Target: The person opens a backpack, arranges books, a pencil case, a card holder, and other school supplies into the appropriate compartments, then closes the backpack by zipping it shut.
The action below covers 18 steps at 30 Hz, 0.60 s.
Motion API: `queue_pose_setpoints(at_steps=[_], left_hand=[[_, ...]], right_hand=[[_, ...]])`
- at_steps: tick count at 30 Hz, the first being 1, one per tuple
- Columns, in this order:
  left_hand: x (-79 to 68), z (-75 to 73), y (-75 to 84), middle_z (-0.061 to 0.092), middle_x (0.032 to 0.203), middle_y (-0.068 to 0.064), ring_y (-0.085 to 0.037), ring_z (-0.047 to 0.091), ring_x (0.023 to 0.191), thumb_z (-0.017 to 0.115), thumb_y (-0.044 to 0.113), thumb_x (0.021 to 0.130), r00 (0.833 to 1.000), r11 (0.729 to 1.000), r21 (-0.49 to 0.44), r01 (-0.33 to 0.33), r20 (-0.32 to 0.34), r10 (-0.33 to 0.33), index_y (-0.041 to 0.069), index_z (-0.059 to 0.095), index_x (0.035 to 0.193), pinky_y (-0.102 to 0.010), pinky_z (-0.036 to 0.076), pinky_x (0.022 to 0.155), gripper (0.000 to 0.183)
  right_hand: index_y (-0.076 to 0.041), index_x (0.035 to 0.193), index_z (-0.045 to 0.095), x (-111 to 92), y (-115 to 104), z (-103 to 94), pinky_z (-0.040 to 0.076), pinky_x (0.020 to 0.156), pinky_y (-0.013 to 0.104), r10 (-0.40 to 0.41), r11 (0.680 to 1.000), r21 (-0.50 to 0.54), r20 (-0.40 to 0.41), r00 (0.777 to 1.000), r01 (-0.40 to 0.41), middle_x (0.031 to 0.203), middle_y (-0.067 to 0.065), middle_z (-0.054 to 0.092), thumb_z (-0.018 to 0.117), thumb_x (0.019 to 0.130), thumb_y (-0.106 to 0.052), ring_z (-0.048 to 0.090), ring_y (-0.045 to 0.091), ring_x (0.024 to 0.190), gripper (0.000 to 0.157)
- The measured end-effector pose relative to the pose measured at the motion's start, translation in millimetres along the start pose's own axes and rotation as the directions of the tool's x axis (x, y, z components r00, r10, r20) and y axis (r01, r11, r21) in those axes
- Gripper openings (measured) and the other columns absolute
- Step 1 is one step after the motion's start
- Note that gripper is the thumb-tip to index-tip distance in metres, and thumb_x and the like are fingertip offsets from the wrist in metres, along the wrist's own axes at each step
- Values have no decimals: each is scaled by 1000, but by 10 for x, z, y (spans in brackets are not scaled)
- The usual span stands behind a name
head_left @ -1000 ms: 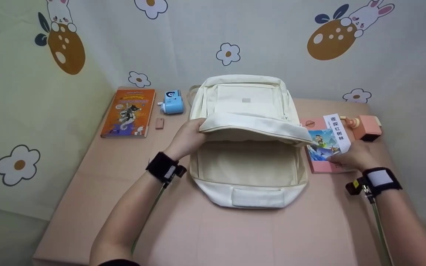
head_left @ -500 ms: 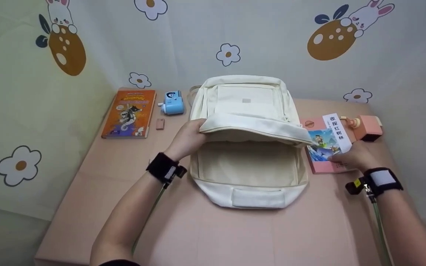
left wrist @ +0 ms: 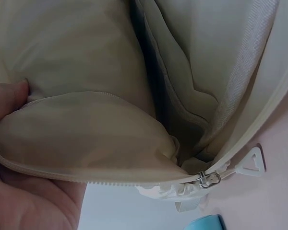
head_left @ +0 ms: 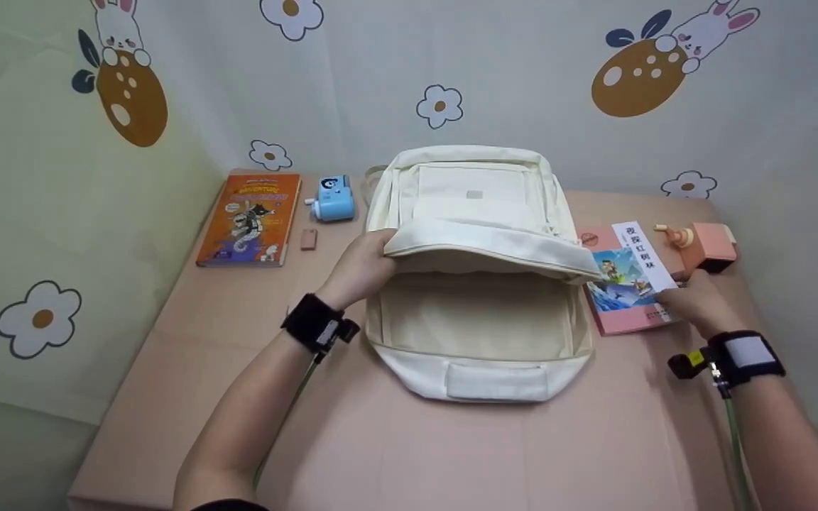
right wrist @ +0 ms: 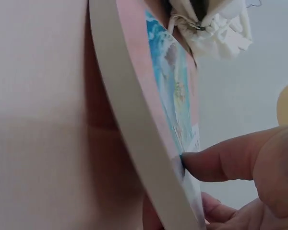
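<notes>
A cream backpack (head_left: 480, 330) lies unzipped in the middle of the table, its main compartment gaping toward me. My left hand (head_left: 361, 270) holds up the left edge of its front flap (left wrist: 81, 139), with the thumb on the lining and the fingers behind. To the right of the bag is a pink book (head_left: 622, 287) with a blue sea picture and a white title strip. My right hand (head_left: 699, 301) grips its right edge. The right wrist view shows the thumb (right wrist: 221, 158) on the cover, fingers beneath, and the book (right wrist: 134, 115) bent and tilted with a shadow below.
An orange pencil sharpener (head_left: 709, 247) with a crank stands just behind my right hand. On the left are an orange book (head_left: 249, 220), a blue crank sharpener (head_left: 333, 199) and a small pink block (head_left: 309, 240). Patterned cloth (head_left: 352, 85) closes off the back and sides.
My right hand has shifted slightly right, and its thumb has slid toward the book's right edge. The book has turned a little and its right side has risen. My left hand stays put.
</notes>
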<state>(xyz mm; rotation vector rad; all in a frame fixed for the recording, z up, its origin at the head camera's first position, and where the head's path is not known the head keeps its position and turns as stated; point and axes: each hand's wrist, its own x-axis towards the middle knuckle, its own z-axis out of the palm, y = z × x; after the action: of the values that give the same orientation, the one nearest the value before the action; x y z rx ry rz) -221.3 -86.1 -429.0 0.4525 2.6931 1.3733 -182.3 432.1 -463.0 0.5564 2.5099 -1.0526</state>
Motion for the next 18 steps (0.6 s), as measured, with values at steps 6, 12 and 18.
queue_pose_setpoints(at_steps=[6,12,18], left_hand=[[4,-1,-2,68,100,-2,-20,58,90,59,-1,92,1000,1000,7,3,-8,-3,9,70,95,-39,50,85,15],[4,-9,8,68,99,-2,-20,57,88,58,-3,92,1000,1000,4,-2,-5,2,9,69,93,-38,50,83,16],[-4,-30,23,70,108,-2,-18,61,98,54,-6,91,1000,1000,-31,3,6,-3,10,70,99,-40,52,92,24]], right_hand=[[12,156,18,-22,31,-25,43,93,49,-16,999,44,96,995,12,149,34,37,58,102,-26,41,44,122,78],[6,160,11,-69,40,-2,51,89,32,-43,978,207,99,994,22,152,30,37,55,106,-26,51,33,122,76],[8,159,8,-234,66,1,56,84,25,-130,937,323,-22,991,130,147,29,39,51,108,-29,64,9,99,76]])
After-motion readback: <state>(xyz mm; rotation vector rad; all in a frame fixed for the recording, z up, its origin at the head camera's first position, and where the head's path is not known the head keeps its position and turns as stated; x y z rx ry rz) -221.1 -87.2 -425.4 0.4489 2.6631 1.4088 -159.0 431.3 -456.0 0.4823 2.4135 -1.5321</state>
